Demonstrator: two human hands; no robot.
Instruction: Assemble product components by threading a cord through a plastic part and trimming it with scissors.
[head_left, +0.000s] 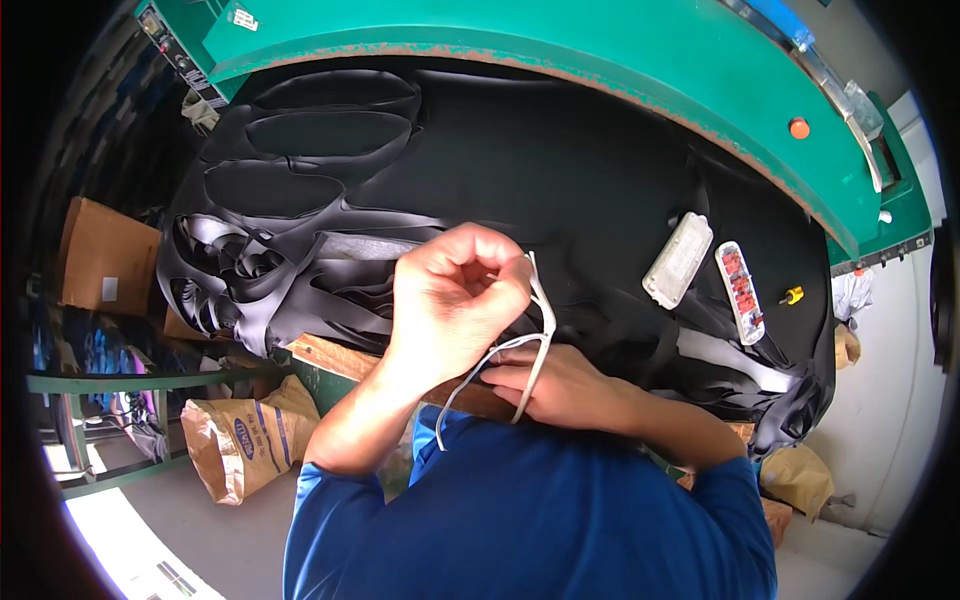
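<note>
your left hand [455, 295] is curled into a fist, pinching the white cord [535, 335] up near its top, just above the black sheet material [560, 180]. the cord drops from that fist across your right hand [560, 385], which lies low against your blue shirt [540, 510], fingers closed around the strand. off to the right, a white plastic case [678, 260] sits beside a tray of red pieces [740, 290].

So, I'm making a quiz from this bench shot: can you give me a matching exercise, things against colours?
Things:
1. cord
2. machine frame
3. sleeves
4. paper sack

Colours:
A. blue
B. brown
C. white
D. green

Pairs: 1-C, 2-D, 3-A, 4-B. The left hand and right hand hold the cord.
</note>
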